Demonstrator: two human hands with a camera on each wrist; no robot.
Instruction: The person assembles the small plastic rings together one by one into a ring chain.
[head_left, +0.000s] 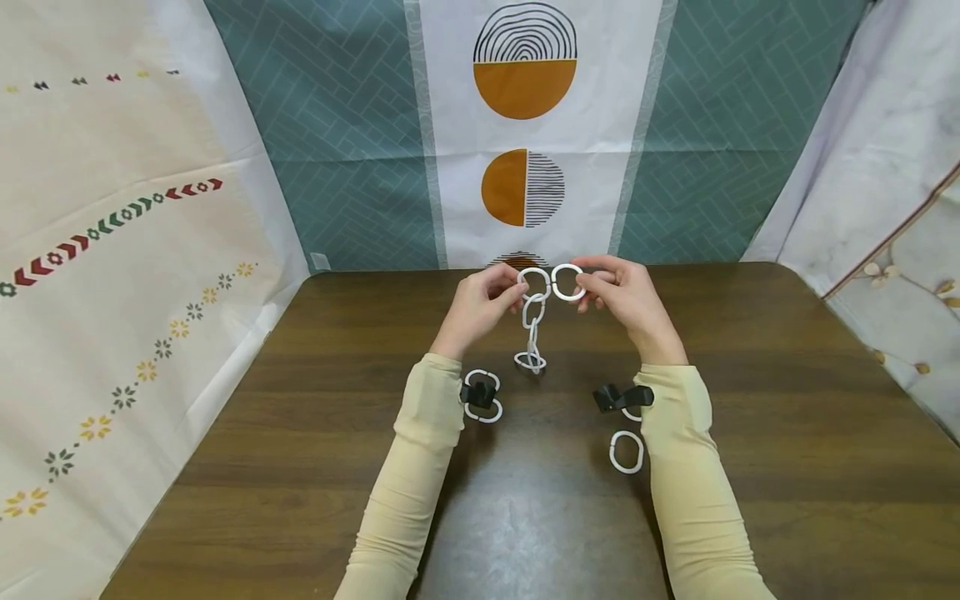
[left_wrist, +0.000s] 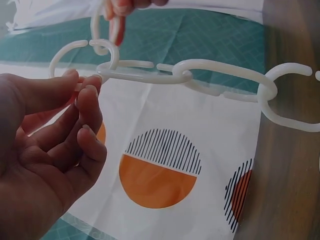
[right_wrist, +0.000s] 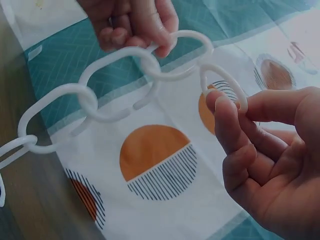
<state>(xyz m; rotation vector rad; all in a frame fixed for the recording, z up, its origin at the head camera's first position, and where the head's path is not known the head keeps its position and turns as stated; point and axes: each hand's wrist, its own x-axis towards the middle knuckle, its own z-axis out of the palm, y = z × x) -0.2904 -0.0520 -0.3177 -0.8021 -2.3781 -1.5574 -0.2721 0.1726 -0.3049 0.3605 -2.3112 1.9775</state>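
Note:
Up over the far part of the table, my left hand (head_left: 483,307) pinches the top link of a white plastic chain (head_left: 534,270) between thumb and fingers. Several more links (left_wrist: 220,67) hang from it, the lowest close to the tabletop. My right hand (head_left: 630,300) pinches a single white link (right_wrist: 235,82) by its outer side. The two pinched links meet side by side in the head view, right at the small gap in the left one's rim. Small gaps also show in other chain links in the left wrist view.
On the brown wooden table (head_left: 300,467) lie two loose white links (head_left: 483,419) below my left wrist. Another loose link (head_left: 612,452) lies near my right forearm, with one more partly hidden behind the black wrist camera (head_left: 626,397). A patterned cloth (head_left: 360,167) hangs behind the table.

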